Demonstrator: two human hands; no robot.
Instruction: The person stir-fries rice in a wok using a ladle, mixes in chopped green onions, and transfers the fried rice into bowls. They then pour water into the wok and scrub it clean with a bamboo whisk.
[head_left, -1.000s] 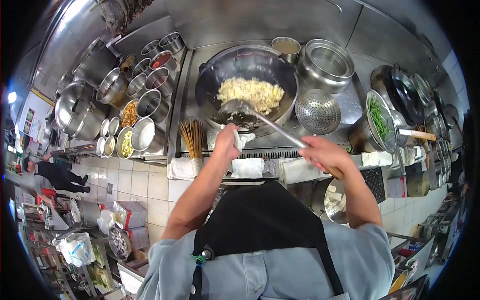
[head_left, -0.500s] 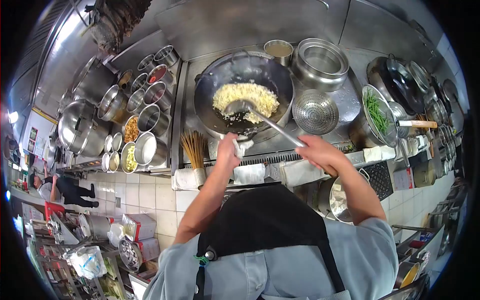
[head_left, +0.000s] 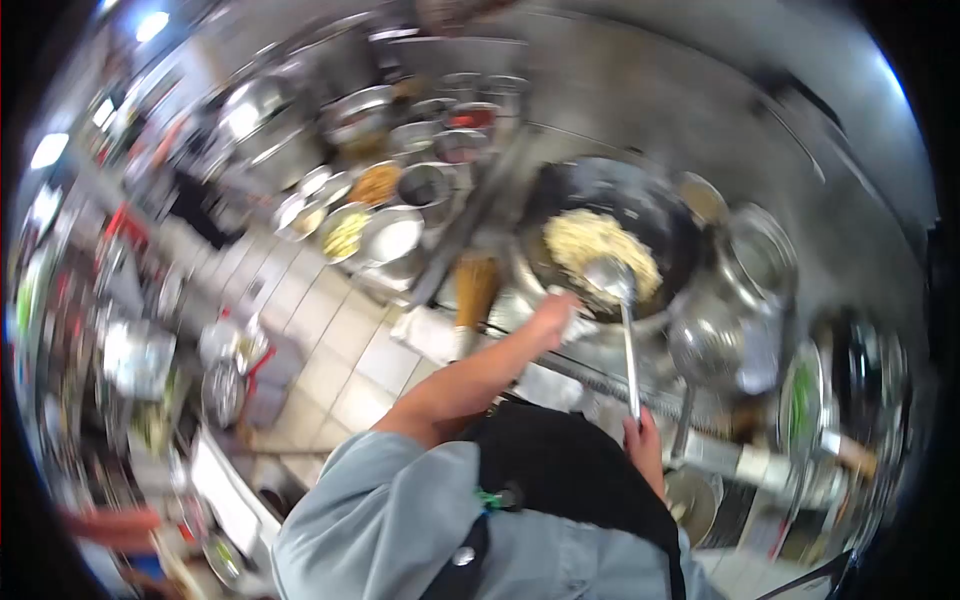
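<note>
A black wok (head_left: 675,230) sits on the stove with a mound of pale yellow food (head_left: 588,236), looking like egg fried rice, inside it. My left hand (head_left: 552,318) is closed on a folded white cloth (head_left: 577,328) at the wok's near rim; the cloth hides whatever part of the rim lies under it. Close to my apron, my right hand (head_left: 644,447) grips the handle end of a long metal ladle (head_left: 629,350). The ladle's bowl rests against the near side of the food. Motion blurs much of the view.
Left of the wok are a bamboo brush (head_left: 476,288) and several metal containers, one with white contents (head_left: 393,236). To the right stand a perforated strainer (head_left: 700,345), a steel pot (head_left: 757,250) and a bowl of greens (head_left: 802,400). Another person (head_left: 200,205) stands far left; a forearm (head_left: 112,525) shows lower left.
My view has turned left, so the stove appears farther right and tilted. My right hand has come closer to my body with the ladle. My left hand keeps the cloth at the wok's rim.
</note>
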